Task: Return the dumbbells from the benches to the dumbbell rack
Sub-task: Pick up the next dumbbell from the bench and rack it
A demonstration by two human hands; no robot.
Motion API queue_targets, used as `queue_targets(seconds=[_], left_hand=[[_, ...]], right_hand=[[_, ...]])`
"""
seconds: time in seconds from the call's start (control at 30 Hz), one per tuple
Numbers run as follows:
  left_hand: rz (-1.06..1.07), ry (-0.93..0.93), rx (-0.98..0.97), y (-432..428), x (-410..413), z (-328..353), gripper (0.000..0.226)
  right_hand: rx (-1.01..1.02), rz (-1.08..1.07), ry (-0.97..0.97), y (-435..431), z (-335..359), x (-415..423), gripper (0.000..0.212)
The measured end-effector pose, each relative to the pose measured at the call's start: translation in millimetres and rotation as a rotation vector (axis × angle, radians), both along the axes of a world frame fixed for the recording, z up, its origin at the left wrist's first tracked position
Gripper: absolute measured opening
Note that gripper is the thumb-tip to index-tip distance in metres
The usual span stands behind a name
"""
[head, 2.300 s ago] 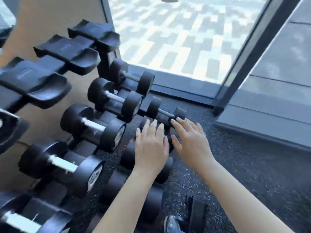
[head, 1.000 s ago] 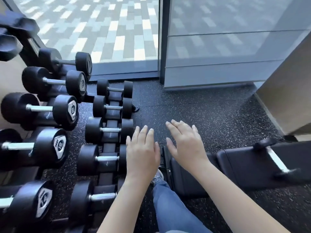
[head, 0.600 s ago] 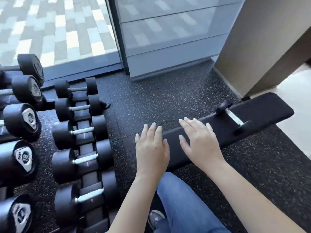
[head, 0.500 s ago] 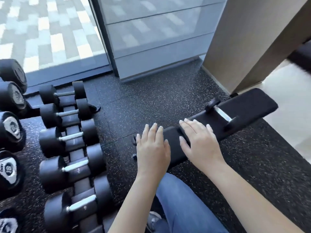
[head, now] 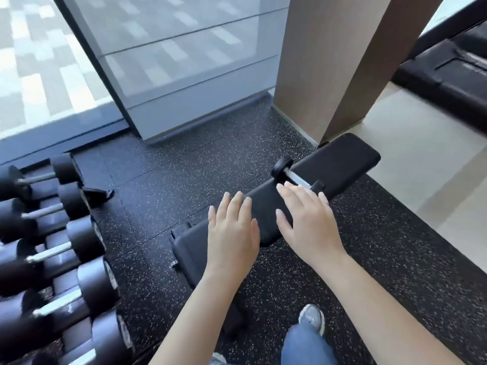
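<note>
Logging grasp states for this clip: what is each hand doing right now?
Left hand: open, holding nothing.
Right hand: open, empty, near small black dumbbell.

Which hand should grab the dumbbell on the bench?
Right. The right hand is open, its fingers almost at the dumbbell on the bench. The left hand, also open, hovers nearer the rack side, farther from the handle.

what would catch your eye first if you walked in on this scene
Two open, empty hands, left hand and right hand, reach over a black bench at centre. A small dumbbell lies across the bench just beyond the right fingertips. Down the left edge runs the rack of larger dumbbells.
</note>
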State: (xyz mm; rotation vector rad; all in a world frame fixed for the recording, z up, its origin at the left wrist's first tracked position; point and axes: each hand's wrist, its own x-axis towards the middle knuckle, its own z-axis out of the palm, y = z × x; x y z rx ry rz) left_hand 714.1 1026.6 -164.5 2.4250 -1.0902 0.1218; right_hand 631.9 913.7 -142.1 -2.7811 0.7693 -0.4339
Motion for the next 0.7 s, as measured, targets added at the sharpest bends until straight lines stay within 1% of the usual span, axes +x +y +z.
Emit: queue_targets(seconds=[0.1,0.2,0.37,0.53,0.7], left_hand=[[-0.032,-0.009,0.020,-54.3,-12.6,-4.5,0.041],[-0.029,0.002,0.028,-115.7,-32.0,-9.0,0.041],[-0.017,0.102,0.019,-205.1,-58.1,-20.9,0.041],[0.025,0.126,0.013,-254.7,-56.9,-32.8,0.040],[0.094,0.164,0.045,-283.2,-28.9,-45.9,0.042]], right_hand=[[0.001,-0.033,-0.019,-53.8,-3.4,-16.1,0.046],[0.026,-0.045,0.023,-114.2,-7.5,-36.1,0.046],[0.021,-0.026,0.097,-210.5,-13.3,-59.4,0.047],[0.010,-0.012,0.118,-274.5,-16.6,-56.9,0.048],[0.002,0.033,0.117,-310.7,-34.0,-24.7,0.047]])
